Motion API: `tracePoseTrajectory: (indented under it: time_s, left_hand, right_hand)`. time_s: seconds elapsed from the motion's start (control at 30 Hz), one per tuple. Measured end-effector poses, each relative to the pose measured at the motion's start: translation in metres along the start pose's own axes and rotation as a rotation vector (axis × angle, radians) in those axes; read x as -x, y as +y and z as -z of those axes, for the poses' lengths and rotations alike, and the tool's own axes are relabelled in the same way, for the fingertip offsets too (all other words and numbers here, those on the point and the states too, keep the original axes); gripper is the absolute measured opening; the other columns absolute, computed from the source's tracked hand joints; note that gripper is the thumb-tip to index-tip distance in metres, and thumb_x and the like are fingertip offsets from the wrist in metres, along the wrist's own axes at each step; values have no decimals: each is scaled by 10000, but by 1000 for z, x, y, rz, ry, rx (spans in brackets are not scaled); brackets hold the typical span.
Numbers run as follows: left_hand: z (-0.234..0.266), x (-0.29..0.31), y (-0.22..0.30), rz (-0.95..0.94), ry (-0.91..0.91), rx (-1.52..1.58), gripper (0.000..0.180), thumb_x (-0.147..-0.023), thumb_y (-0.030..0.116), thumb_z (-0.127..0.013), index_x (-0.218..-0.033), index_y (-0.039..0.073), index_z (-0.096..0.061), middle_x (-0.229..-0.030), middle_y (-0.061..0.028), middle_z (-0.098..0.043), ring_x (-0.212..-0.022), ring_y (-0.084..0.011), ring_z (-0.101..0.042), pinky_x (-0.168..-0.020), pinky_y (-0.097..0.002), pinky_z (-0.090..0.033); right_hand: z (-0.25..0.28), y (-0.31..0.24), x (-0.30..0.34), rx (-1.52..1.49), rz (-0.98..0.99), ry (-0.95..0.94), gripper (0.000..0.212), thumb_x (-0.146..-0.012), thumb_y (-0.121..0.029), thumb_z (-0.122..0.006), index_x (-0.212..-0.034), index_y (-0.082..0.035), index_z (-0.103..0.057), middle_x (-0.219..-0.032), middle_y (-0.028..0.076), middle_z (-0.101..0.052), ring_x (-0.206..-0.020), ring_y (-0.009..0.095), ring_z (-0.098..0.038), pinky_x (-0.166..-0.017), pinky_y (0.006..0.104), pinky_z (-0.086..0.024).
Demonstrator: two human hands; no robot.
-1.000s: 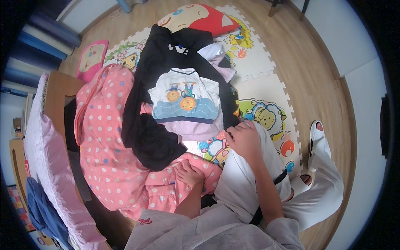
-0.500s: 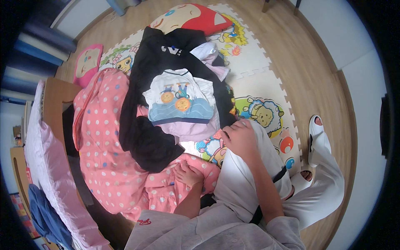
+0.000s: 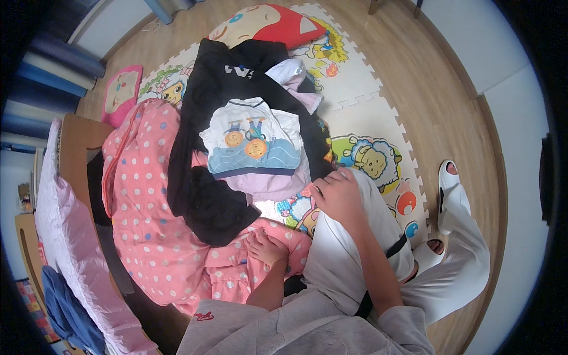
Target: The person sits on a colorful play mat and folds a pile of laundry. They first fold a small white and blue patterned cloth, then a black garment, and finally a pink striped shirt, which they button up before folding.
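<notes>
Both hands look empty: the left hand [image 3: 266, 247] spread on the blanket [image 3: 148, 195], the right hand [image 3: 338, 196] loosely curved over a knee [image 3: 371, 192]. Along the left edge of the mat [image 3: 362, 115], the blanket looks soft, bulky; best gripped by folds.

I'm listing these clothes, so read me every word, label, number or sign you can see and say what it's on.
No text is clearly readable.
Black garment: white print, too unclear to read.
Grey shirt: red script-like mark on the sleeve, too small to read.
White shirt: cartoon picture; any lettering is too small to read.
</notes>
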State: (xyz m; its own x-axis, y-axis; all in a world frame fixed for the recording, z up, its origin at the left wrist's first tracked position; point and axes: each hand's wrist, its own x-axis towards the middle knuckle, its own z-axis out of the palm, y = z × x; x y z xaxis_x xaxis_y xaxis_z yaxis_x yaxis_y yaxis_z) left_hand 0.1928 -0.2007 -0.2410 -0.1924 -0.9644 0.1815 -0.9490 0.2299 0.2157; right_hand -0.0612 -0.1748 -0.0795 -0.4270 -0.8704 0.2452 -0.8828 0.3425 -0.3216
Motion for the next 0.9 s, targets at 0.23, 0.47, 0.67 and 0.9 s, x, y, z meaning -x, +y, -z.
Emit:
tracePoseTrajectory:
  time_s: [0.23,0.47,0.67,0.9]
  left_hand:
    - [7,-1,2,-29,34,51,357,-874,196,-490,-1220,116,-531,-1353,-175,-434,-1318,-458,-330,-1031,-606,-271]
    - [-5,-1,5,-39,37,9,334,-887,187,-488,-1210,121,-540,-1347,-159,-437,-1305,-455,-340,-1029,-603,-276]
    - [1,-6,3,-36,29,7,318,-867,170,-511,-1177,127,-564,-1296,-156,-441,-1274,-448,-355,-1013,-612,-281]
    - [11,-8,4,31,-42,82,351,-778,162,-556,-1126,139,-595,-1263,-148,-468,-1220,-466,-381,-989,-646,-296]
  right_hand:
    - [4,-25,-31,-311,-256,-244,176,-814,-264,-643,-798,-90,-625,-711,83,-650,-803,247,-643,-814,404,-464]
    - [-33,-22,-90,-277,201,-172,188,-796,-259,-667,-873,-88,-660,-885,119,-639,-838,300,-645,-709,410,-509]
    - [-15,-19,-153,-275,252,-751,212,-800,-284,-670,-744,-80,-662,-705,107,-645,-709,321,-645,-639,418,-499]
    - [-22,-19,-187,-449,585,-1477,292,-778,-217,-572,-554,-30,-564,-520,129,-541,-459,282,-510,-489,419,-402]
